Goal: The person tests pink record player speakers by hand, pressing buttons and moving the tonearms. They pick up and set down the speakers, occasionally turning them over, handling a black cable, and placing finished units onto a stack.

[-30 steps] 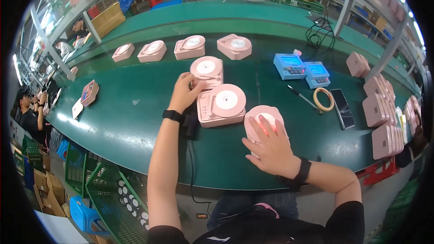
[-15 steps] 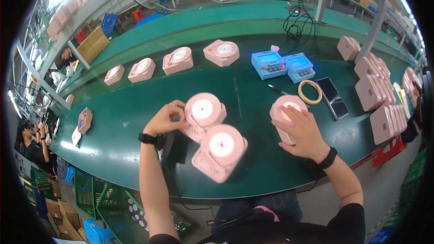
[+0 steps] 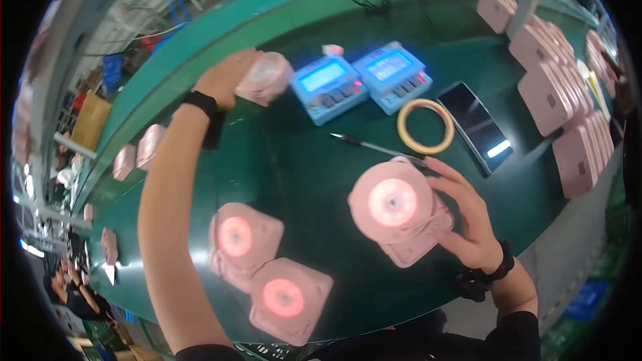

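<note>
Surface: a long dark green workbench [image 3: 301, 160] in a factory hall, with a lighter green conveyor strip behind it.
Far left: small pink square units [image 3: 137, 154] lie spaced along the conveyor.
Left hand [image 3: 224, 80]: stretched far forward, fingers closed around a pink round-faced device [image 3: 267, 77], held just above the bench near the back edge; the picture blurs here.
Near front: two pink square devices with glowing red centres [image 3: 264, 271] lie touching each other beside the left forearm.
Centre back: two light blue testers with lit screens [image 3: 361, 80] sit side by side.
Right hand [image 3: 468, 220]: fingers spread and curled round the right side of a pink disc-topped device with a glowing centre [image 3: 398, 210], which rests on the bench.
Beyond it: a black pen [image 3: 374, 148], a tan tape ring [image 3: 426, 126], a dark phone [image 3: 478, 126].
Far right: stacked pink housings [image 3: 562, 93].
Doing it well: I would steady the resting device with a light grip, keeping fingers off its lit face, and carry the lifted one level.
</note>
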Motion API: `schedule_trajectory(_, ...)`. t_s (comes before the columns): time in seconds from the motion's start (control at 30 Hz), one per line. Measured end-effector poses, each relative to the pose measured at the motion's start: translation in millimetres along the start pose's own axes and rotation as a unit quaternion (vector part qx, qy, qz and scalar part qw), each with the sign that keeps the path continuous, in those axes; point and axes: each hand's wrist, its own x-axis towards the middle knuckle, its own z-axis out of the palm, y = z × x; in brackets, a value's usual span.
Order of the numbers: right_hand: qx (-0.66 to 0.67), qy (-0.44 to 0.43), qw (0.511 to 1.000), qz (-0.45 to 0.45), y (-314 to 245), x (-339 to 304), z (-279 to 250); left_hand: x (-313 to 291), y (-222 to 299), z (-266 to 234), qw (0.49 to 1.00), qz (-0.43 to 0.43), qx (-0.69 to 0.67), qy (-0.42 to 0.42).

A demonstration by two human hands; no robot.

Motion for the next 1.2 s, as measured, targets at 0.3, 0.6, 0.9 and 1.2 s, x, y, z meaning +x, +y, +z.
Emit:
schedule_trajectory(0.3, 0.402, -0.056, 0.883, 0.234, 16.5, 9.7, -5.3, 59.9, 27.8, 19.0, 0.98, -0.137, -0.074, -0.123)
schedule_trajectory(0.6, 0.378, -0.085, 0.896, 0.215, 10.3, 7.1, 0.0, 29.0, 24.1, 7.0, 0.995, -0.063, 0.06, 0.044)
schedule_trajectory(0.9, 0.378, -0.094, 0.904, 0.176, 21.2, 3.8, 0.9, -34.3, 79.0, -46.2, 0.981, -0.162, -0.092, 0.058)
schedule_trajectory(1.2, 0.284, -0.092, 0.939, 0.174, 17.6, -2.3, 3.6, -77.3, 50.4, -43.5, 0.85, -0.277, -0.425, -0.144)
